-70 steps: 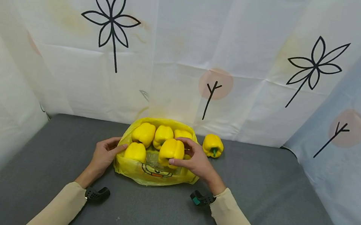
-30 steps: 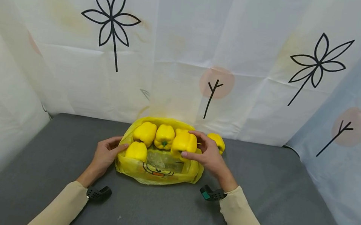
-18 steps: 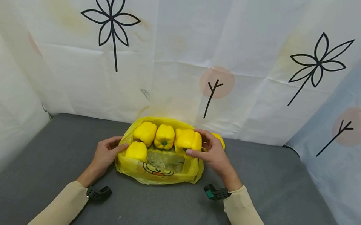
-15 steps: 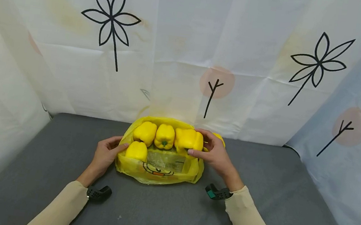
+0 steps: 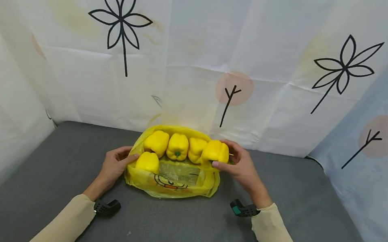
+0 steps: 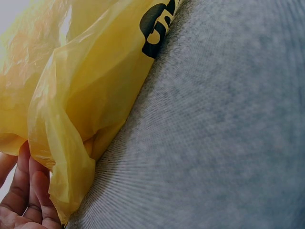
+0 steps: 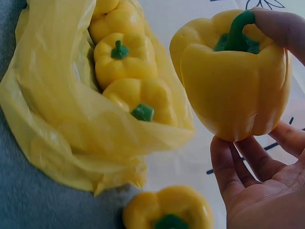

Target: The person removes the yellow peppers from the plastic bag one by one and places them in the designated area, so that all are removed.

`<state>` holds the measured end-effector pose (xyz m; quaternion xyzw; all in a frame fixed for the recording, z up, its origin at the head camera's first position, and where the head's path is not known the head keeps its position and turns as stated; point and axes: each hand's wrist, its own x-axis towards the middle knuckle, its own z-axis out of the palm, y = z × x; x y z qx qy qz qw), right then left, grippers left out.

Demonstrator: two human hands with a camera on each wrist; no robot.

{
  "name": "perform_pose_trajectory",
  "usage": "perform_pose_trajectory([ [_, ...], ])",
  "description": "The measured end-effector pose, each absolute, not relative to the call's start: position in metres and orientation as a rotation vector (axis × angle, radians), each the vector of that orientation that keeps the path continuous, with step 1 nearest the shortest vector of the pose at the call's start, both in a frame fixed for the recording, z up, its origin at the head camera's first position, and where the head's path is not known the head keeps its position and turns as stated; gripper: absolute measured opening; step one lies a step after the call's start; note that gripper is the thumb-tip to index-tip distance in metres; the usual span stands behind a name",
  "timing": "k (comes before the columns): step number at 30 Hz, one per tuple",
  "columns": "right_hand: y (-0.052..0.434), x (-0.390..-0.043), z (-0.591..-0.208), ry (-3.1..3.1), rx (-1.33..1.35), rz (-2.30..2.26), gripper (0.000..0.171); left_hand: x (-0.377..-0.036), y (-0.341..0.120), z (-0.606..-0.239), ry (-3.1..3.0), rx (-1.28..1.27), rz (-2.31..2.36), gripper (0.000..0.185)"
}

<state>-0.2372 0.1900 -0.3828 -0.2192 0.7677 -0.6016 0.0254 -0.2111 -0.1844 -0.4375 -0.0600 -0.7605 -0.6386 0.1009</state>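
Note:
A yellow plastic bag (image 5: pixel 167 193) lies with its mouth spread wide, and several yellow bell peppers (image 5: pixel 177 146) sit inside it, most of them along the back. My left hand (image 5: pixel 114 167) pinches the bag's left rim, thumb on the inner side and fingers outside; the left wrist view shows those fingers against the thin plastic. My right hand (image 5: pixel 241 166) grips another yellow bell pepper (image 7: pixel 233 81) over the bag's right rim. Its thumb lies by the green stem and its fingertips support the far end. One more bell pepper (image 7: pixel 167 207) rests on the table outside the bag, largely hidden by the right hand in the head view.
A grey cloth covers the table (image 5: pixel 172 232). Behind it hangs a white curtain (image 5: pixel 196 47) with line-drawn flowers, right along the table's back edge. More fabric closes in both sides.
My right hand has carried the bell pepper rightward from over the middle of the bag to its right rim, uncovering another pepper inside. The left hand stays on the bag.

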Motion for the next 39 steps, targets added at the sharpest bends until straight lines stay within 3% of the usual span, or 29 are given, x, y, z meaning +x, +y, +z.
perform_pose_trajectory([
  [11,0.208,-0.236,-0.382,2.430,-0.621,-1.868,0.064,-0.225,-0.195,-0.463,-2.227,-0.147,-1.919,0.041],
  [25,0.233,-0.238,-0.380,2.491,-0.576,-1.913,0.063,-0.211,-0.184,-0.438,-2.242,-0.145,-1.904,0.036],
  [39,0.252,-0.236,-0.379,2.525,-0.525,-1.971,0.063,-0.211,-0.184,-0.437,-2.242,-0.149,-1.910,0.036],
])
